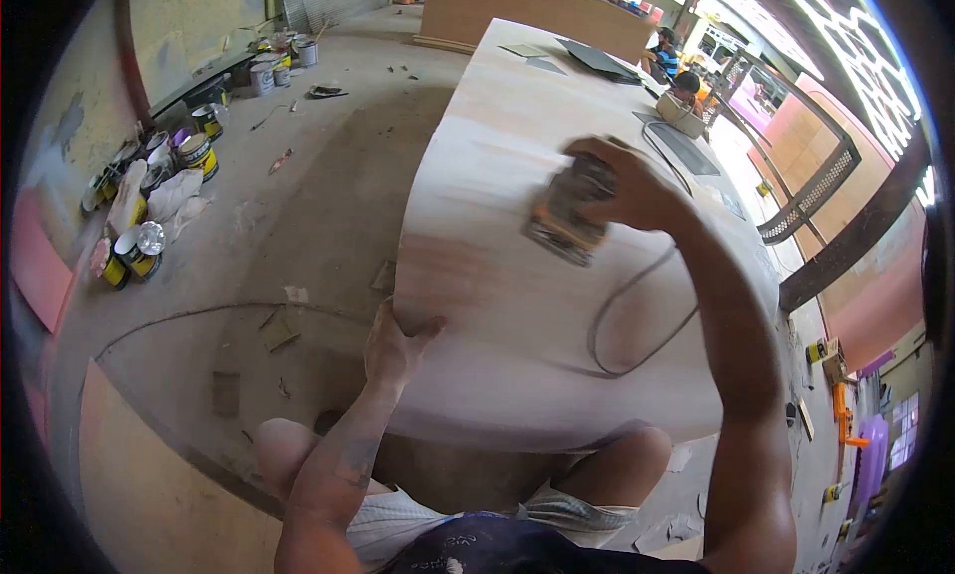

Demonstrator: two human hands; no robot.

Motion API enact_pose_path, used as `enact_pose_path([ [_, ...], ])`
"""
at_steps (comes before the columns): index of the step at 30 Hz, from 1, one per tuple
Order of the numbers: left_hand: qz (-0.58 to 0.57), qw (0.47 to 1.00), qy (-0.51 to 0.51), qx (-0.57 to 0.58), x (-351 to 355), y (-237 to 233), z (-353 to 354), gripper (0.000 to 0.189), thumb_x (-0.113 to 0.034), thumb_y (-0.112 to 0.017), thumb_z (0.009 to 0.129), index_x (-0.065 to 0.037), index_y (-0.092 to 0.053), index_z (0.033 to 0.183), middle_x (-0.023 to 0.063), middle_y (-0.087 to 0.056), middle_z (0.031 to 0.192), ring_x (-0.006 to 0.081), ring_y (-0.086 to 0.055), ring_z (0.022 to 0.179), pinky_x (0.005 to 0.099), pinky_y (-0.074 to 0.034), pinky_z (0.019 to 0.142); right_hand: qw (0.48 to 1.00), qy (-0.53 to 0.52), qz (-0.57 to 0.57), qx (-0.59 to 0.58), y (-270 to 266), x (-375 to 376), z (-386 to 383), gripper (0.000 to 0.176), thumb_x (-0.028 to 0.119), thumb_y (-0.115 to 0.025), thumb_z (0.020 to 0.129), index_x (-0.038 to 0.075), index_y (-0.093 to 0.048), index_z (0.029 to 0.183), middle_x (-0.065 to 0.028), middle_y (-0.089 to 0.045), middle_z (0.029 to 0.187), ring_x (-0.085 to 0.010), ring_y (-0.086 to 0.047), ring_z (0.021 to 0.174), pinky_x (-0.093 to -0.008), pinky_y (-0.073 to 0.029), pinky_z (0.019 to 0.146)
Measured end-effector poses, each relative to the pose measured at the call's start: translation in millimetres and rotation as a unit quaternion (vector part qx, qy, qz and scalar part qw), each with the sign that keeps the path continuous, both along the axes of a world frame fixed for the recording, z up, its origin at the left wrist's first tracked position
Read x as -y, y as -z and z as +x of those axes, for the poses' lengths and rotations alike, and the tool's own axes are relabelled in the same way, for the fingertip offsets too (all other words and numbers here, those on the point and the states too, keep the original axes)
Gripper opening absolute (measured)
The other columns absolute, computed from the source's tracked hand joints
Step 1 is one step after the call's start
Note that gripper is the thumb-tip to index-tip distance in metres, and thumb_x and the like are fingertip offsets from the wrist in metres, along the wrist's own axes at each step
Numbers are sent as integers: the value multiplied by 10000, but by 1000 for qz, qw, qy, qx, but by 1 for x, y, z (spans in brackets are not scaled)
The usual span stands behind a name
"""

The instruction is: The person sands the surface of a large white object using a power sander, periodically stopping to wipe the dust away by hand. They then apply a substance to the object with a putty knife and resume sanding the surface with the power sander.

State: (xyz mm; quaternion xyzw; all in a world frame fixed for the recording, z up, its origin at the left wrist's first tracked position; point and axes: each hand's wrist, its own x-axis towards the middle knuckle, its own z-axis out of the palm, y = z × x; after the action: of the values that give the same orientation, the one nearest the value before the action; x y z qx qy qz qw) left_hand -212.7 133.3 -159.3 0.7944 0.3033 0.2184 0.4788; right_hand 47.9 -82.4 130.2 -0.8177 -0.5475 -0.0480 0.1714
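Note:
My right hand is wrapped over the top of an electric sander, dusty and orange-and-dark, slightly smeared by motion. The sander is over a long, pale panel with reddish-brown patches. A grey power cord loops across the panel to the right of the sander. At the panel's left edge, my left hand grips the rim, thumb on top, with the other fingers partly hidden along the side.
Paint cans line the left wall. Sanding sheets and a dark flat piece lie on the panel's far end. A co-worker is beyond the right edge, near a metal frame. A hose crosses the floor.

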Motion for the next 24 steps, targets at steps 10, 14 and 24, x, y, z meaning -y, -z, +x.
enact_pose_path([
  [10, 4, 999, -5, -39, 5, -25, -4, 954, -609, -878, 792, 26, -531, 1413, 213, -671, 1340, 374, -669, 1238, 473, -520, 1045, 974, 218, -3, -64, -10, 155, 27, 743, 199, -857, 713, 200, -616, 1416, -142, -693, 1325, -314, -657, 1239, -441, -523, 1068],
  [14, 4, 999, -9, -44, 7, -30, -6, 953, -591, -883, 798, 31, -522, 1423, 230, -666, 1341, 384, -650, 1265, 479, -512, 1059, 978, 191, 6, -82, -7, 145, 43, 730, 180, -851, 734, 161, -609, 1423, -123, -690, 1324, -277, -648, 1247, -417, -510, 1086],
  [24, 8, 999, -12, -46, 6, -10, -3, 921, -609, -862, 805, -29, -524, 1436, 186, -679, 1321, 372, -656, 1249, 476, -521, 1021, 995, -44, -10, -90, -7, -98, 39, 707, 221, -900, 722, 139, -634, 1372, -43, -707, 1193, -183, -651, 1104, -374, -544, 1011],
])
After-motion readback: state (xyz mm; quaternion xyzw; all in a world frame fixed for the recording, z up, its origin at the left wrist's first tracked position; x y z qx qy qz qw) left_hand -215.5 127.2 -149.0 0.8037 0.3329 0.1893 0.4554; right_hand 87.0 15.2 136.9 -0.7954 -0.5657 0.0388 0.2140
